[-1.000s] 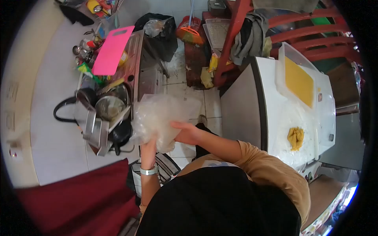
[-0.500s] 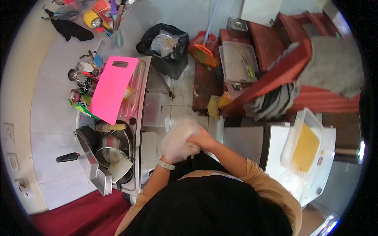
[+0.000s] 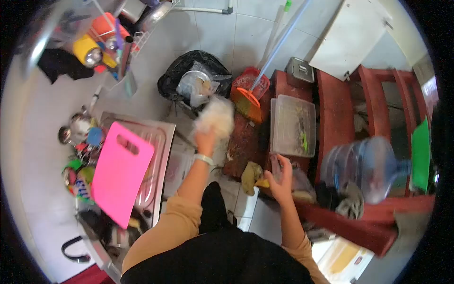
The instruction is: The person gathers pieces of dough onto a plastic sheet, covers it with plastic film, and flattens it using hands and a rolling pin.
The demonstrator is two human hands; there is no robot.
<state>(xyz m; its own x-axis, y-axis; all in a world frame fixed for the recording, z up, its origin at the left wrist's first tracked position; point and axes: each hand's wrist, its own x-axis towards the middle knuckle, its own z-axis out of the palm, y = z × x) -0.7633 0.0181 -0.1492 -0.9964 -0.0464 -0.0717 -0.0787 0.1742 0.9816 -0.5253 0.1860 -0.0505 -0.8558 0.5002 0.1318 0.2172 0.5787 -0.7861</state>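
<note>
White tiles are lining the wall of this kitchen corner, and red wooden steps [image 3: 335,106] are rising along the right side. A black bin bag [image 3: 169,78] is standing by the wall, with a broom [image 3: 249,106] leaning close beside it. The left hand [image 3: 205,141] is reaching toward the bag and gripping a crumpled bundle of clear plastic [image 3: 216,116] — blur and the bundle itself are hiding how tightly its fingers are curling. The right hand [image 3: 280,182] is hanging with thumb and fingers spread wide, holding nothing; it is hovering near a yellowish cloth [image 3: 251,178], and whether its thumb is touching the small yellow item [image 3: 262,183] there, I cannot tell. As for how far things are getting, the plastic is already bunched up and near the bag's front edge, but the hand is not letting go — other clear plastic [image 3: 190,90] is already lying inside the bag's mouth
</note>
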